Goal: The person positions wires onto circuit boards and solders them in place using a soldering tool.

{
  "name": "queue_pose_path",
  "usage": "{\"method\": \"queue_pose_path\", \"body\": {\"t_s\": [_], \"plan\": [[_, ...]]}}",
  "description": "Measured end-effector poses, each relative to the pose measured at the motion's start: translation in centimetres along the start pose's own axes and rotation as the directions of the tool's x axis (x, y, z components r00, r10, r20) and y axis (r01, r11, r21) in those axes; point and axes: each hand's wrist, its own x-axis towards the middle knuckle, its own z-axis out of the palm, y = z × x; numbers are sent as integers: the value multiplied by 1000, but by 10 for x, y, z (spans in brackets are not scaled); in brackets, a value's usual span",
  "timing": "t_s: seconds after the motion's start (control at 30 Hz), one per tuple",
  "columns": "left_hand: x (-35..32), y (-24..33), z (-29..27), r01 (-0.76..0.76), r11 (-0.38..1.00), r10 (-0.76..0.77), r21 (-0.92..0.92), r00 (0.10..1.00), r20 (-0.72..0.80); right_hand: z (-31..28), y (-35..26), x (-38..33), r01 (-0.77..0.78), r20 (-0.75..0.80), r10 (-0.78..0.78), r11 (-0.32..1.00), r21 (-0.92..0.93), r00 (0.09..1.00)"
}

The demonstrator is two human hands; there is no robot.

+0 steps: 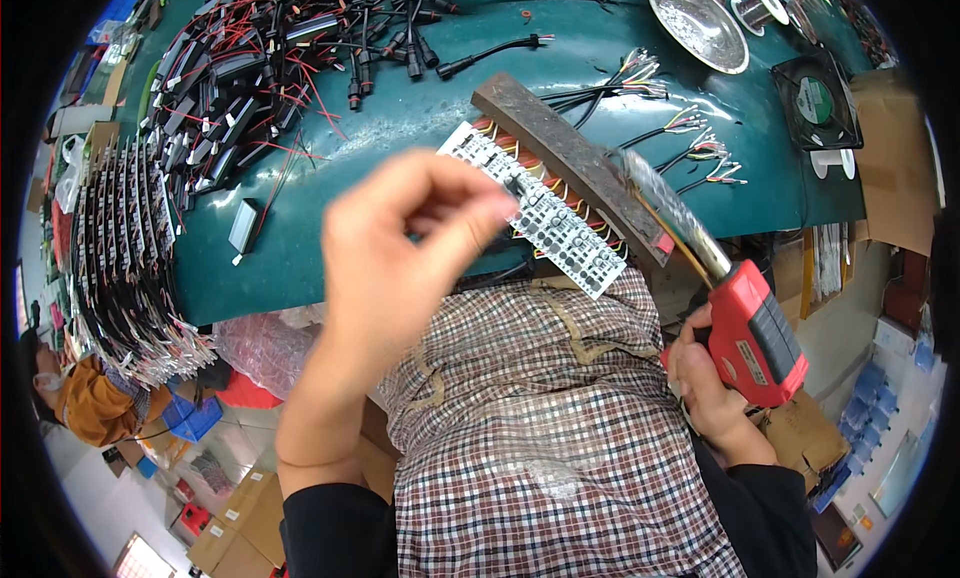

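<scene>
My left hand hovers over the white circuit board panel, its thumb and forefinger pinched together. What they hold, if anything, I cannot make out; the hand is slightly blurred. My right hand is closed round the grip of a red and black soldering gun. Its metal barrel points up and left, its front end beside a long dark metal bar. The panel lies slanted along the bar's near side at the table edge, with yellow and red wires between them. My left hand hides part of the panel's edge.
Black cables with stripped ends lie beyond the bar. A pile of black connectors and modules fills the far left. At the far right are a metal dish, a wire spool and a black fan. Wired boards stand stacked left.
</scene>
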Motion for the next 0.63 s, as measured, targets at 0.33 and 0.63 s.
{"method": "queue_pose_path", "body": {"t_s": [0.33,0.63], "plan": [[-60,-18,41,-378,897,374,228,925,61,49,-24,43,296,61,-298,954,50,952],[-70,-21,50,-318,944,314,92,948,53,50,-10,43,297,130,-319,941,163,939]]}}
